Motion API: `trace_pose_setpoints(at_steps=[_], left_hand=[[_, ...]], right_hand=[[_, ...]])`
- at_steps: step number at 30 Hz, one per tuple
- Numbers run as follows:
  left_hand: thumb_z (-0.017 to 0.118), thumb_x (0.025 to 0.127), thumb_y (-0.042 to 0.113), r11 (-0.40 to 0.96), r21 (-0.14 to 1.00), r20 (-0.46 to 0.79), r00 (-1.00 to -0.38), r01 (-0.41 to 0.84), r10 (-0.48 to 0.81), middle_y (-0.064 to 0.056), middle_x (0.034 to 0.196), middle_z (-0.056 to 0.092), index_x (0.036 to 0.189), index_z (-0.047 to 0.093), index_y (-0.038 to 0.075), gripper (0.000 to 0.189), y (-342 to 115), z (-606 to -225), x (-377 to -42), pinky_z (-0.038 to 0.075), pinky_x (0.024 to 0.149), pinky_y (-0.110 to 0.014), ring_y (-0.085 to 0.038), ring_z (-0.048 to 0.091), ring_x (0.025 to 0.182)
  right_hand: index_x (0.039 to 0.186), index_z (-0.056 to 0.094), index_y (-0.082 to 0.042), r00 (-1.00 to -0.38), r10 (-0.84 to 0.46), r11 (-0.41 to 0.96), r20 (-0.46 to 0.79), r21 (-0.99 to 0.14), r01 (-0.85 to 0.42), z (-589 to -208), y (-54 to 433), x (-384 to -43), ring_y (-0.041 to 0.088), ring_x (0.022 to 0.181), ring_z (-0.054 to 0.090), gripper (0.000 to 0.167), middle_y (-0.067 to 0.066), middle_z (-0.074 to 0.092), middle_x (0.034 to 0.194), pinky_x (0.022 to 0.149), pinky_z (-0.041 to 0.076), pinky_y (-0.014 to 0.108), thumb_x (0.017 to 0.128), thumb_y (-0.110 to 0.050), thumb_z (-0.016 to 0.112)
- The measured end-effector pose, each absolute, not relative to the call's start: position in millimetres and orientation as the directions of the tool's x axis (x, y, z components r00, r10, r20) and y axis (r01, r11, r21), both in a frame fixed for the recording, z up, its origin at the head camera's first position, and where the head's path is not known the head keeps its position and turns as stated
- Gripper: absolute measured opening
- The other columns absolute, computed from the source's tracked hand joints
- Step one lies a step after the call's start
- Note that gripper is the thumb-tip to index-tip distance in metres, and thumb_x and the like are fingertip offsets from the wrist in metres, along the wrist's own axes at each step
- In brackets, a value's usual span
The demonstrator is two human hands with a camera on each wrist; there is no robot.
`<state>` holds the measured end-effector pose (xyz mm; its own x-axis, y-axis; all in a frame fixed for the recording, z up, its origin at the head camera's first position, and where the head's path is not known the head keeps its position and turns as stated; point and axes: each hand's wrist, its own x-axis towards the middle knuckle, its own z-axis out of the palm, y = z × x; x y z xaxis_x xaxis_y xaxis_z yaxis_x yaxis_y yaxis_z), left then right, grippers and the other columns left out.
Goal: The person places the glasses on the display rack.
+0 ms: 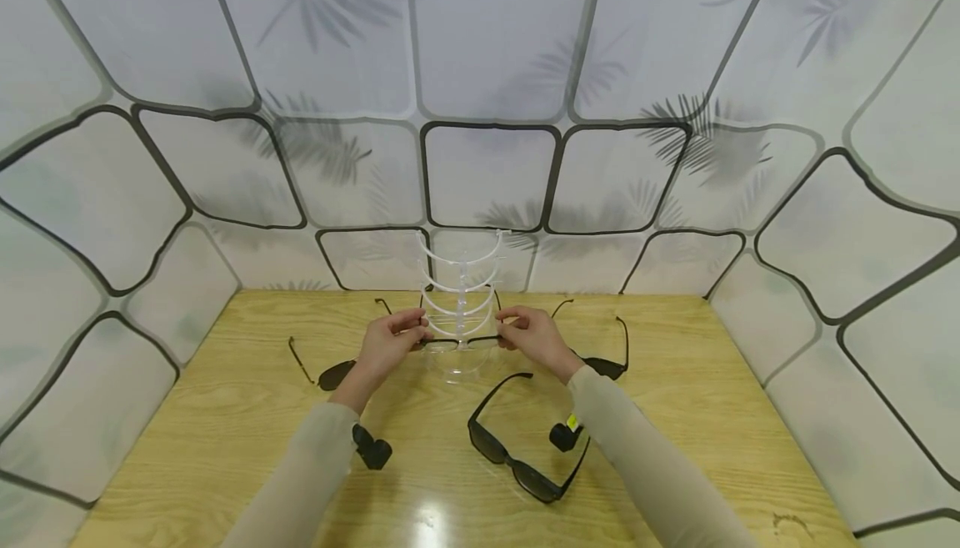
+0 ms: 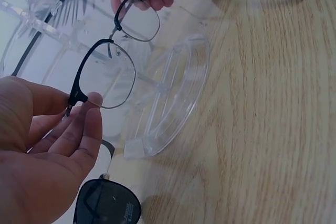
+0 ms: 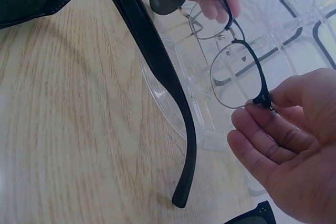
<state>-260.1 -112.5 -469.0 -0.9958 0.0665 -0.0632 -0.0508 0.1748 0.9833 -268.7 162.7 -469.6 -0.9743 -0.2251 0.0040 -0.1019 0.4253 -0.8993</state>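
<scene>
A pair of clear-lensed eyeglasses [image 2: 79, 74] with a black upper rim is held at both ends. My left hand [image 1: 387, 350] pinches one hinge corner between thumb and fingers, and my right hand [image 1: 534, 335] pinches the opposite corner. The glasses are at the lower part of a clear plastic eyewear display stand [image 1: 461, 288], in front of its curved bars. In the left wrist view the stand's curved base [image 2: 191, 85] lies on the wood below the lenses. Whether the frame bears on a bar of the stand, I cannot tell.
Black sunglasses [image 1: 517, 466] lie unfolded on the wooden table [image 1: 427, 481] in front of the stand. Another dark pair [image 1: 335, 375] is at the left, partly behind my left hand. A third dark pair [image 1: 606, 367] sits at the right, beyond my right wrist. Patterned cloth walls [image 1: 491, 177] enclose the table.
</scene>
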Motion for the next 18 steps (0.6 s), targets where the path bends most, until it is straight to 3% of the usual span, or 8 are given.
trace_pose_setpoints(at_steps=[18], left_hand=[[0.062,0.104,0.0,0.183,0.981,-0.083,-0.993,-0.067,0.08,-0.022,0.13,0.071,0.146,0.061,0.001,0.042,-116.9,-477.5,-268.6,0.063,0.085,-0.025,-0.029,0.076,0.111]], right_hand=[[0.136,0.067,0.002,-0.975,-0.22,0.428,-0.018,-0.9,-0.08,-475.1,158.1,-277.6,0.037,0.095,0.077,0.033,0.021,0.078,0.101,0.088,0.065,0.047,0.106,-0.012,0.063]])
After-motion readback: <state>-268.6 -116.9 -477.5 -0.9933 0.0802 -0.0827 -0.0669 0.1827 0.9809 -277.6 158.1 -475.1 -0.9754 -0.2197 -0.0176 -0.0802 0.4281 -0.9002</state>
